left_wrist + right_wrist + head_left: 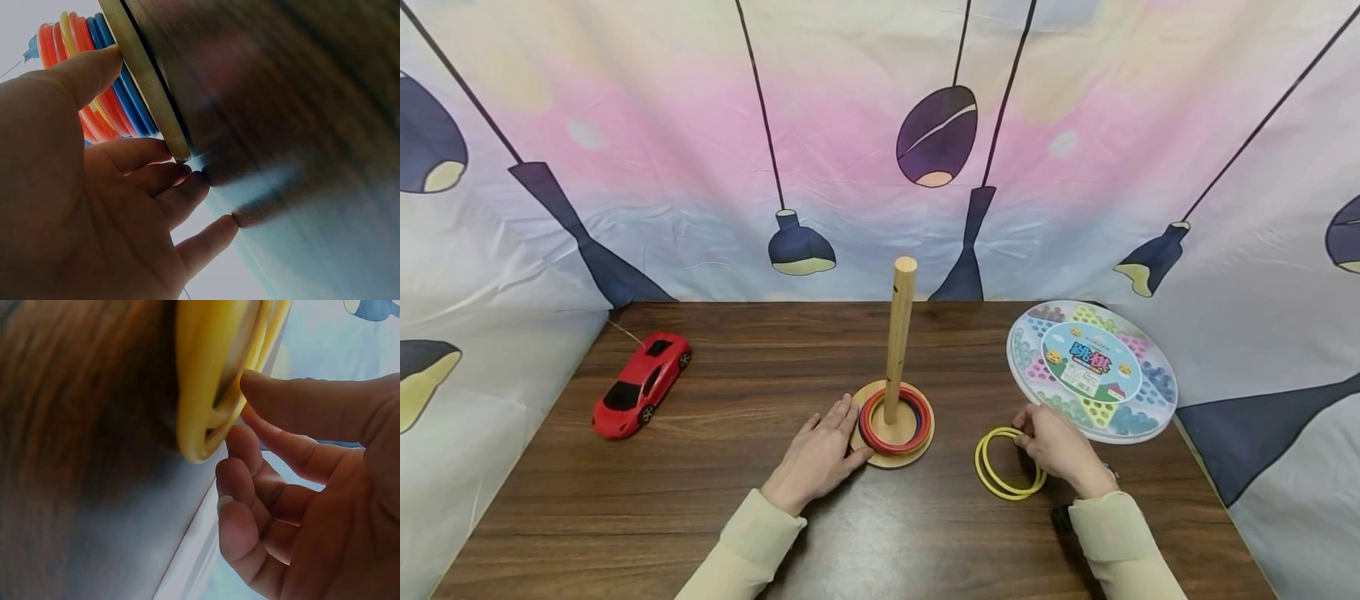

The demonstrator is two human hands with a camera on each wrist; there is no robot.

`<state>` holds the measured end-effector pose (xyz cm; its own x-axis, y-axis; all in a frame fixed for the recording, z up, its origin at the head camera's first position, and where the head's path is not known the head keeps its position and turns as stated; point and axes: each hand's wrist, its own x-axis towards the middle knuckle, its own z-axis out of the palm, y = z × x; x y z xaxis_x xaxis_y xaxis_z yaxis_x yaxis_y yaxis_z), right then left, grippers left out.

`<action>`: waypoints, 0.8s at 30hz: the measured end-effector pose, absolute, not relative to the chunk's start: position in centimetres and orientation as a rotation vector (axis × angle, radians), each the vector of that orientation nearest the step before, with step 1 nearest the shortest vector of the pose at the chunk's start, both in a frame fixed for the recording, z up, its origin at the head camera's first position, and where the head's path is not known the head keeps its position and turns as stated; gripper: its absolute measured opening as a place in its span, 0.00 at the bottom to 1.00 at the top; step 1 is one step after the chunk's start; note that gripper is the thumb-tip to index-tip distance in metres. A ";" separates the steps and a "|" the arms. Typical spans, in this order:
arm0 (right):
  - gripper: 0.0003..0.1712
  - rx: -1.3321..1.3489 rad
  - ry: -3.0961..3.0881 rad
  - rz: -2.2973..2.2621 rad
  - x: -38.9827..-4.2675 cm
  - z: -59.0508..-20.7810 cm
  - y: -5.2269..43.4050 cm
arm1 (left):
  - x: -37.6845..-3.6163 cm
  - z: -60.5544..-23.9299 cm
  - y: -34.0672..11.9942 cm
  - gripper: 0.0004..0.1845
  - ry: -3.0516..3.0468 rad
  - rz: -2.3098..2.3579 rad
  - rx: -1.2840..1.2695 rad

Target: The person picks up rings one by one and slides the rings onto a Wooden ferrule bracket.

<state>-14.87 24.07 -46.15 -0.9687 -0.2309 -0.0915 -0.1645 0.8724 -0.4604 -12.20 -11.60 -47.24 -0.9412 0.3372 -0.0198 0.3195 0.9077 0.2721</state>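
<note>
A wooden post [900, 325] stands upright on a round wooden base [891, 463]. Red rings [867, 435] are stacked around its foot; in the left wrist view, blue rings [130, 100] and a yellow one also show in the stack. Against the left side of the base rests my left hand [820, 457], fingers extended, fingertips on the table and thumb at the base's near edge. To the right, my right hand [1060, 446] pinches yellow rings [981, 467] between thumb and index finger at their right side. Those rings lie overlapped, low over the table; the other fingers are curled below.
At the left of the brown table [760, 358] is a red toy car [643, 385] with a thin antenna. A round Chinese checkers box [1093, 371] lies at the right, just beyond my right hand. A patterned cloth [850, 150] hangs behind the table.
</note>
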 end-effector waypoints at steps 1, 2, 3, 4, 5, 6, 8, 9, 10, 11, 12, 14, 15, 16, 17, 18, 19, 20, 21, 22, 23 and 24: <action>0.05 -0.305 2.898 -0.695 -14.9 -46.2 24.0 | -12.2 -47.2 -11.6 0.41 3.004 0.413 0.517; 0.05 -0.302 2.894 -0.698 -14.9 -46.2 24.0 | -12.2 -47.2 -11.6 0.41 3.004 0.414 0.517; 0.05 -0.298 2.890 -0.701 -14.9 -46.2 24.0 | -12.2 -47.2 -11.6 0.41 3.005 0.414 0.517; 0.05 -0.295 2.887 -0.701 -14.9 -46.2 23.9 | -12.2 -47.2 -11.6 0.41 3.006 0.416 0.518; 0.05 -0.292 2.881 -0.705 -14.9 -46.3 23.9 | -12.2 -47.2 -11.6 0.41 3.007 0.418 0.517; 0.06 -0.287 2.875 -0.707 -14.9 -46.3 23.9 | -12.2 -47.2 -11.6 0.41 3.008 0.420 0.517; 0.06 -0.283 2.865 -0.715 -14.9 -46.3 23.8 | -12.2 -47.2 -11.6 0.42 3.009 0.420 0.517; 0.06 -0.275 2.859 -0.723 -14.9 -46.3 23.8 | -12.2 -47.2 -11.6 0.42 3.009 0.420 0.516; 0.06 -0.268 2.852 -0.734 -14.9 -46.3 23.8 | -12.2 -47.2 -11.6 0.42 3.010 0.420 0.516; 0.06 -0.264 2.847 -0.738 -14.9 -46.3 23.9 | -12.2 -47.2 -11.6 0.42 3.009 0.419 0.515; 0.06 -0.257 2.841 -0.746 -14.9 -46.2 23.9 | -12.2 -47.2 -11.6 0.42 3.008 0.418 0.515; 0.06 -0.241 2.830 -0.763 -14.8 -46.1 24.0 | -12.2 -47.2 -11.6 0.42 3.004 0.417 0.514; 0.05 -0.240 2.826 -0.773 -14.8 -46.1 24.1 | -12.2 -47.2 -11.6 0.41 3.002 0.416 0.514; 0.05 -0.241 2.820 -0.789 -14.8 -46.0 24.1 | -12.2 -47.2 -11.6 0.41 3.001 0.416 0.514; 0.05 -0.243 2.820 -0.799 -14.8 -46.0 24.2 | -12.2 -47.2 -11.6 0.41 3.000 0.415 0.514; 0.04 -0.240 2.815 -0.819 -14.8 -45.8 24.2 | -12.2 -47.2 -11.6 0.41 3.001 0.413 0.514; 0.04 -0.241 2.813 -0.838 -14.8 -45.7 24.2 | -12.2 -47.2 -11.6 0.41 3.002 0.412 0.515; 0.04 -0.242 2.811 -0.859 -14.8 -45.6 24.2 | -12.2 -47.3 -11.6 0.41 3.003 0.411 0.515; 0.04 -0.242 2.810 -0.880 -14.8 -45.5 24.2 | -12.2 -47.3 -11.6 0.41 3.004 0.409 0.515; 0.04 -0.245 2.810 -0.905 -14.8 -45.3 24.2 | -12.2 -47.3 -11.6 0.41 3.004 0.407 0.515; 0.04 -0.248 2.811 -0.924 -14.9 -45.2 24.2 | -12.2 -47.2 -11.6 0.42 3.004 0.405 0.514; 0.03 -0.254 2.808 -0.950 -14.9 -45.0 24.2 | -12.2 -47.2 -11.6 0.42 3.004 0.405 0.513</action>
